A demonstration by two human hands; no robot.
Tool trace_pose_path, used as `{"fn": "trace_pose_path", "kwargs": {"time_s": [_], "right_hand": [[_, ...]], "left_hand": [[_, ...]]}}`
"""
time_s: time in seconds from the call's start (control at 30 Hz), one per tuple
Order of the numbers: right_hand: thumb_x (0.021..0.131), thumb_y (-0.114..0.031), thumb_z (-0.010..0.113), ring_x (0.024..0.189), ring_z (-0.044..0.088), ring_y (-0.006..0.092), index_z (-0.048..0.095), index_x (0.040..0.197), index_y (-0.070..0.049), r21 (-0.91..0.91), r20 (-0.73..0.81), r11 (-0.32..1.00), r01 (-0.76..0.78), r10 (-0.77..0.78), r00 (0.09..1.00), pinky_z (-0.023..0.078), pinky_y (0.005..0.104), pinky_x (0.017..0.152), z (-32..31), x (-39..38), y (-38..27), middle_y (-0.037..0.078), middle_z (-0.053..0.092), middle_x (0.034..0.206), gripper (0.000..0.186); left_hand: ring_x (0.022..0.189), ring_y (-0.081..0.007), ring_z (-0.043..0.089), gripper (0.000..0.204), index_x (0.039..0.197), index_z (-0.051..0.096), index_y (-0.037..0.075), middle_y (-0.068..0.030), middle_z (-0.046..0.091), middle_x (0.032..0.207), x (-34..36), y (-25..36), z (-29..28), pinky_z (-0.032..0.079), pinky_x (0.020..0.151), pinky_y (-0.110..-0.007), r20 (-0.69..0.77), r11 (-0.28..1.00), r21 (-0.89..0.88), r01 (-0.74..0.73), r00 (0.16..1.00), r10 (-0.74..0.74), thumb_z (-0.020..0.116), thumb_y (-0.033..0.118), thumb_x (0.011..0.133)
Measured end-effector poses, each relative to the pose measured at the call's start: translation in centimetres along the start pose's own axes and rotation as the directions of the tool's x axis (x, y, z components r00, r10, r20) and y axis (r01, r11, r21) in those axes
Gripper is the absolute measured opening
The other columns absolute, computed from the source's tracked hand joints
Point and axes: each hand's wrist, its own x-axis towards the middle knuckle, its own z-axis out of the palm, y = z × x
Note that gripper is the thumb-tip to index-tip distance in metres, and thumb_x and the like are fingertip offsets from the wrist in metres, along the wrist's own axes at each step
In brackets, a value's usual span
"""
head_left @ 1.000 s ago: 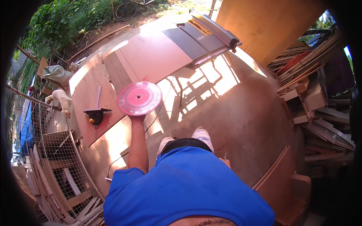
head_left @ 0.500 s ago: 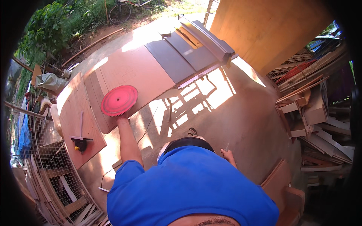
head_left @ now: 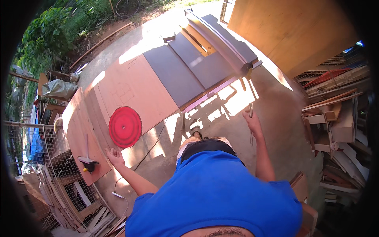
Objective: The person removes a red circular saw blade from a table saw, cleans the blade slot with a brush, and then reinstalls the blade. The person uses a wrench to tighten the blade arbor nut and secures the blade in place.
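Note:
A round red circular saw blade [head_left: 125, 127] with a toothed rim and a small centre hole lies on the near edge of a pinkish plywood panel [head_left: 134, 81]. Just below the blade, apart from it, my left hand [head_left: 115, 156] has its fingers spread and holds nothing. Out to the right, over the floor, my right hand [head_left: 253, 121] is closed on a slim metal tool [head_left: 251, 108]. Its ends stick out above and below the fist, but its exact kind cannot be made out. A table saw [head_left: 189, 63] with a dark top adjoins the panel; its yellow insert [head_left: 201, 43] has a long slot.
The saw's long fence [head_left: 221, 41] runs along its right side. A black-and-yellow tool with a long bar [head_left: 90, 165] rests on the left board. A cord [head_left: 148, 152] trails across the floor. Wood scraps [head_left: 339, 126] pile up at right; a wire fence [head_left: 51, 142] stands left.
My left hand has let go of the blade, which now lies nearer the panel's front edge. My right hand has risen forward with the metal tool. The view has shifted.

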Motion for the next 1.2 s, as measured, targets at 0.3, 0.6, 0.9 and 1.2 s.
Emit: {"fn": "trace_pose_path", "kwargs": {"time_s": [0.3,0.6,0.9,1.2], "right_hand": [[0.107,-0.042,0.057,0.067,0.047,0.0100,0.055,0.096,-0.011,0.624,0.723,0.666,-0.409,-0.294,0.625,0.043,0.0274,0.065,16.2,8.0,-22.5,-0.002,0.050,0.078,0.032],[0.103,-0.041,0.064,0.105,0.064,0.0153,0.055,0.125,-0.004,0.548,0.740,0.818,-0.176,-0.375,0.559,0.054,0.0338,0.090,22.8,11.6,-26.1,0.009,0.064,0.113,0.043],[0.106,-0.020,0.061,0.081,0.064,0.0088,0.065,0.111,-0.003,0.672,-0.330,0.574,0.469,-0.334,0.883,0.053,0.0262,0.078,-5.6,27.6,-20.6,0.004,0.068,0.088,0.018],[0.108,-0.060,0.037,0.125,0.056,0.0298,0.051,0.146,-0.005,0.510,0.365,0.738,-0.441,0.279,0.888,0.046,0.0502,0.102,-4.5,53.2,8.0,0.018,0.057,0.142,0.068]], "left_hand": [[0.104,-0.0165,0.064,0.044,0.132,0.059,0.002,-0.0076,0.065,0.117,-14.4,-4.4,21.1,0.050,0.094,-0.031,0.660,0.884,0.139,-0.446,0.708,0.253,0.057,0.038,0.107],[0.075,-0.0101,0.059,0.028,0.120,0.060,0.000,-0.0031,0.065,0.088,-21.2,-11.5,30.2,0.047,0.064,-0.028,0.861,0.794,0.305,-0.526,0.509,0.007,0.056,0.025,0.108],[0.102,-0.0467,0.063,0.036,0.120,0.059,-0.007,-0.0275,0.067,0.107,-16.7,-16.5,31.2,0.047,0.092,-0.053,0.449,0.062,0.829,-0.556,0.728,0.519,0.064,0.020,0.096],[0.125,-0.0423,0.054,0.054,0.145,0.049,0.001,-0.0262,0.052,0.139,-22.5,-17.8,37.0,0.043,0.107,-0.051,0.316,-0.035,0.922,-0.385,0.698,0.642,0.065,0.016,0.095]]}}
